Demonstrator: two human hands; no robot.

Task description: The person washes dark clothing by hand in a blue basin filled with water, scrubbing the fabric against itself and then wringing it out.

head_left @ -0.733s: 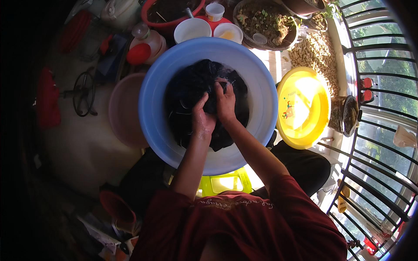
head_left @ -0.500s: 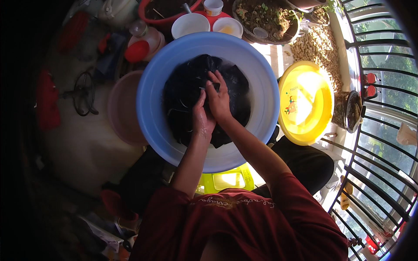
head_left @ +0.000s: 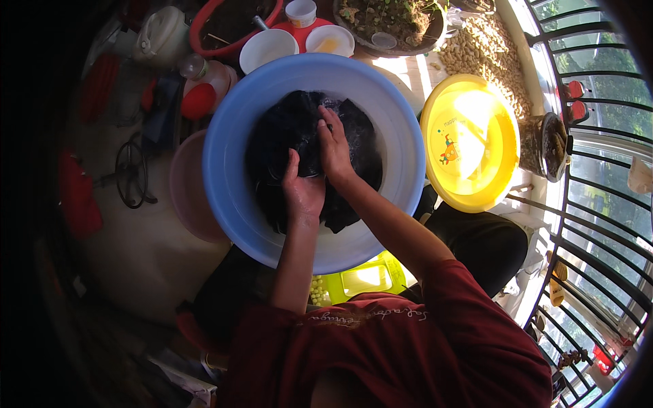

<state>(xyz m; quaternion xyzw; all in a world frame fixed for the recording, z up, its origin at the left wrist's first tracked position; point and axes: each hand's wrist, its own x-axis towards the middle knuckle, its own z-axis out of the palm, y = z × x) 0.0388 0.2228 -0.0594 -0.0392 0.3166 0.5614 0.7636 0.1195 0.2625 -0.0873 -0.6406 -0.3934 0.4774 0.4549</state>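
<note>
A dark, wet cloth (head_left: 275, 129) lies bunched in a large blue basin (head_left: 228, 231), with cloudy water around it and some suds on it. My left hand (head_left: 303, 196) is palm up at the cloth's near side, its thumb raised. A fold of the cloth lies over that palm and hides the other fingers, which seem to hold it from below. My right hand (head_left: 335, 149) rests on the cloth just right of the left, its fingers stretched forward and nothing gripped in them.
Right of the basin stands a sunlit yellow basin (head_left: 434, 156), and a pinkish basin (head_left: 183, 194) sits partly under its left rim. Beyond it are two white bowls (head_left: 269, 49) (head_left: 330, 39) and planters (head_left: 401, 51). A barred window (head_left: 605, 122) runs along the right.
My hands have moved apart: the left has drawn back toward me and turned more palm up, while the right stays forward on the cloth. The whole view has shifted slightly.
</note>
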